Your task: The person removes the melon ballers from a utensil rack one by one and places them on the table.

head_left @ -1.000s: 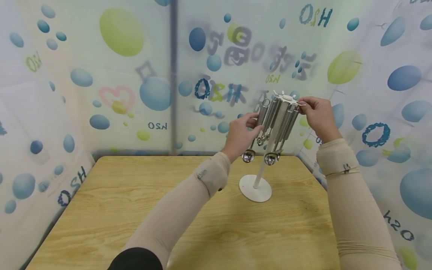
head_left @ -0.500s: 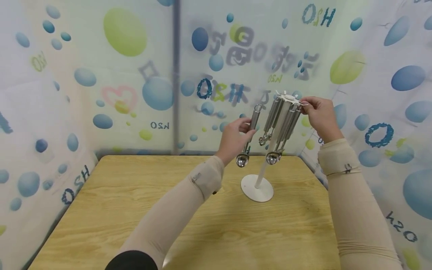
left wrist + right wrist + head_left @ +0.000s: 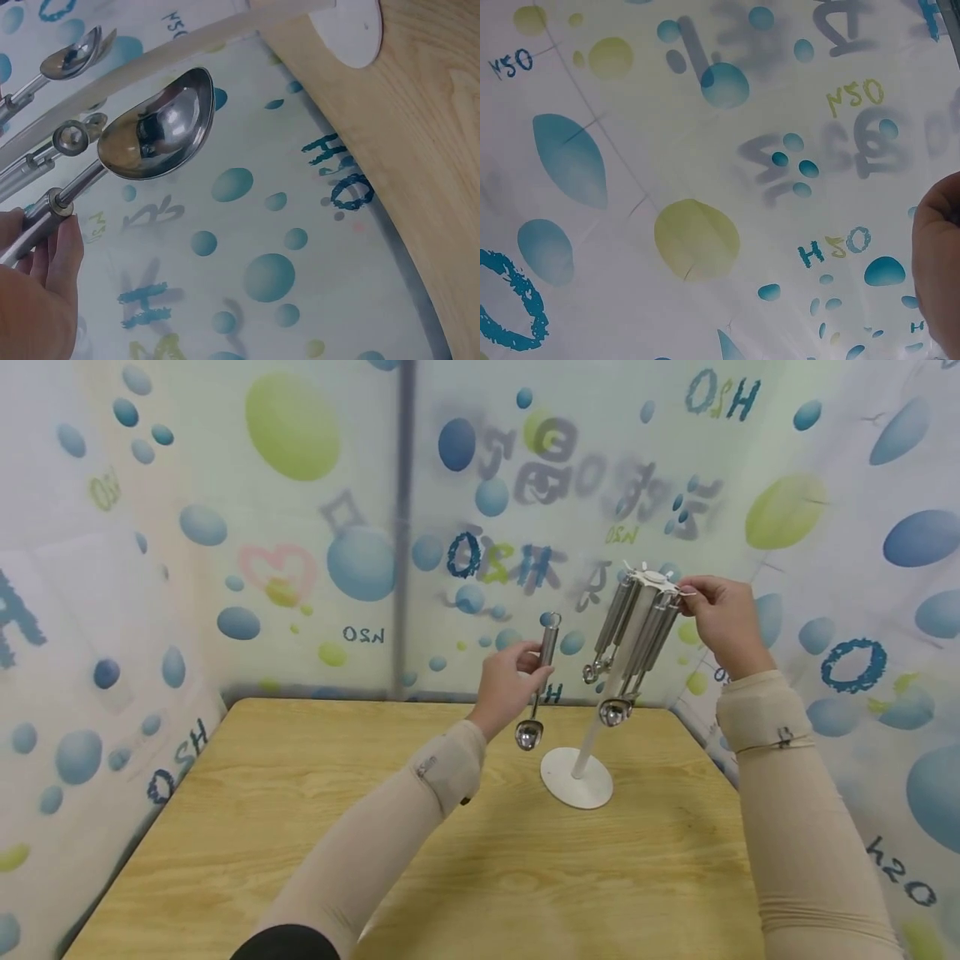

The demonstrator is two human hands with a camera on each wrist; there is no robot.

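Observation:
My left hand [image 3: 508, 687] grips the handle of a steel ice cream scoop [image 3: 529, 735], held upright with its bowl down and its ring up. In the left wrist view the scoop [image 3: 161, 131] shows a deep, shiny bowl with a pointed lip. To its right stands a white utensil rack [image 3: 577, 780] with a round base and a ring of hooks. Several steel utensils [image 3: 617, 710] hang from it, one ending in a round bowl. My right hand [image 3: 726, 622] pinches a hook at the rack's top. The right wrist view catches only that hand's edge [image 3: 936, 277].
A wooden table [image 3: 360, 793] carries the rack near its back right. Close behind and on both sides are curtains [image 3: 300, 527] printed with blue and green drops and lettering.
The left hand has drawn the scoop away from the rack, leftward and down, opening a gap between them. The right hand has stayed at the rack's top. The view has shifted slightly.

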